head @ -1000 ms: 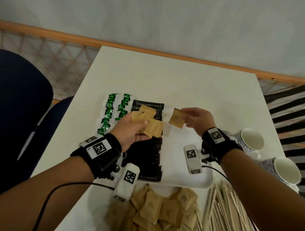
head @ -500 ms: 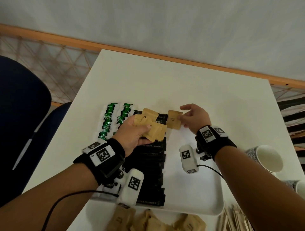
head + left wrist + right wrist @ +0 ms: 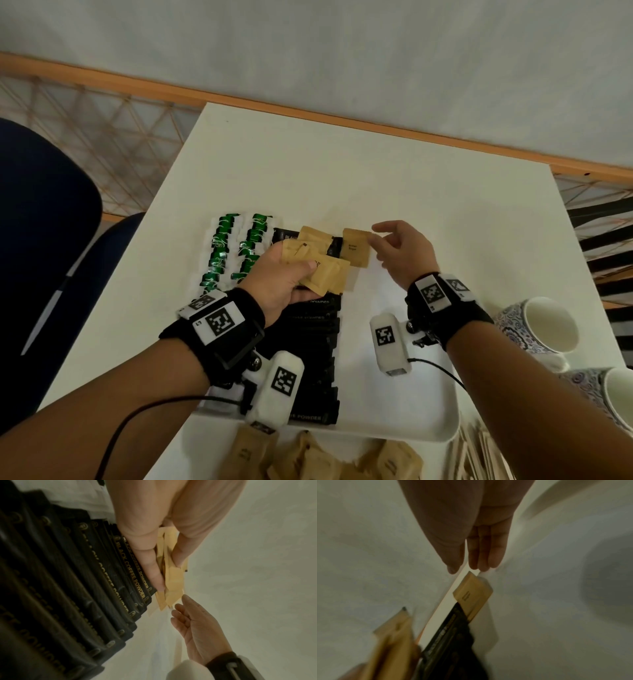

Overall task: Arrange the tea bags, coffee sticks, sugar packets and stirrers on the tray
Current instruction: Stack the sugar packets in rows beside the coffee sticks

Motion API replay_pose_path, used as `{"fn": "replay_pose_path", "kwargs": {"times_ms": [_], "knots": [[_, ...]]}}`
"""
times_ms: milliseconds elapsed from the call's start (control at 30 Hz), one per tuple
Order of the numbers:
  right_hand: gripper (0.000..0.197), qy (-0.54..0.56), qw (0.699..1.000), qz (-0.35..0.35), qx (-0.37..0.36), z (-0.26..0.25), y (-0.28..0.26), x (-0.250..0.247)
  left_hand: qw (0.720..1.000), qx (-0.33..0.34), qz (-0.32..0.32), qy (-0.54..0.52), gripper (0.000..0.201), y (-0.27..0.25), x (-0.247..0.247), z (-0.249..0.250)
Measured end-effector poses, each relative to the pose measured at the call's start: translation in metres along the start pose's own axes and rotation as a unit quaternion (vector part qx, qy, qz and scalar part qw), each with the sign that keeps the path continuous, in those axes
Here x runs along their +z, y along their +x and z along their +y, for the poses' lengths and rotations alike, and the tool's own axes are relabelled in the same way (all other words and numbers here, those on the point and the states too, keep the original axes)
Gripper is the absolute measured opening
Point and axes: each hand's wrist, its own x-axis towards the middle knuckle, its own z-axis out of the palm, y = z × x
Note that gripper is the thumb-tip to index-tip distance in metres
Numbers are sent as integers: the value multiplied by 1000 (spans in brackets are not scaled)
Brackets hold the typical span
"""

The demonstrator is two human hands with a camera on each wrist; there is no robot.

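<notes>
Green tea bags [image 3: 236,250] and black coffee sticks [image 3: 315,346] already fill the white plastic tray's [image 3: 411,425] left side. One brown paper sugar packet [image 3: 356,251] lies at its far edge, just beside the right hand [image 3: 404,253], whose fingers are loose and empty. The left hand [image 3: 281,281] grips a fan of packets [image 3: 325,274]. More packets [image 3: 325,459] and wooden stirrers [image 3: 479,455] wait on the near counter [image 3: 376,178].

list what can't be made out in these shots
- Count of brown paper sugar packets the left hand grips: overlapped in the head view, edge-on from the left wrist.
- Small print on the single brown packet on the white plastic tray: too small, blurred from the right wrist.
- Wooden stirrers: cut off by the bottom edge.
</notes>
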Motion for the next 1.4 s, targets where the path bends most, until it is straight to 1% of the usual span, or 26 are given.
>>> {"fn": "replay_pose_path", "kwargs": {"times_ms": [33, 67, 133, 167, 200, 233, 367, 533, 600, 733, 800, 833, 900, 933, 1000, 1033, 1167, 1267, 1400], "knots": [[16, 21, 1000, -23, -3, -4, -8, 0, 1000, 1, -3, 4, 30, 0, 1, 0], [13, 52, 997, -63, 1, -9, -17, 1, 1000, 2, -6, 10, 29, -1, 2, -1], [13, 107, 981, -163, 24, -14, -31, 4, 1000, 4, -13, 21, 29, -2, 4, -2], [15, 123, 971, -201, 35, -14, -36, 5, 1000, 6, -14, 24, 29, -3, 5, -2], [17, 141, 964, -223, 46, -13, -39, 6, 1000, 9, -14, 25, 29, -4, 5, -2], [18, 162, 958, -228, 57, -11, -41, 5, 1000, 11, -12, 22, 28, -6, 5, -2], [12, 225, 953, -181, 93, -4, -43, -3, 1000, 14, 5, -1, 23, -7, 0, 2], [17, 232, 952, -174, 98, -2, -45, -3, 1000, 7, 8, -8, 24, -10, -2, 1], [14, 210, 958, -175, 87, -4, -46, -2, 1000, 8, 5, -4, 24, -10, 1, 0], [5, 126, 978, -157, 60, 0, -43, 2, 1000, 5, 6, 7, 25, -10, 3, -2], [10, 70, 986, -147, 43, 4, -40, 1, 1000, 1, 10, 0, 26, -9, 2, -1], [13, 46, 989, -138, 34, 6, -37, -1, 1000, -2, 11, -5, 28, -9, 2, -1], [7, 22, 995, -99, 23, 9, -33, -8, 1000, -6, 15, -12, 30, -8, 2, 1], [5, 25, 997, -73, 27, 12, -30, -11, 1000, -9, 15, -17, 31, -8, 0, 1], [8, 46, 997, -24, 49, 20, -21, -17, 999, -20, 12, -27, 33, -8, -1, 1], [11, 45, 997, -10, 61, 24, -17, -19, 999, -27, 10, -31, 35, -8, -2, 1], [15, 8, 996, -1, 87, 32, -5, -22, 999, -37, 2, -29, 38, -7, -3, 0], [10, -2, 996, 13, 92, 34, 2, -22, 999, -36, 5, -30, 35, -7, -2, -1], [12, -14, 994, 23, 101, 34, 7, -19, 999, -38, 6, -28, 31, -6, -1, -4]]}}
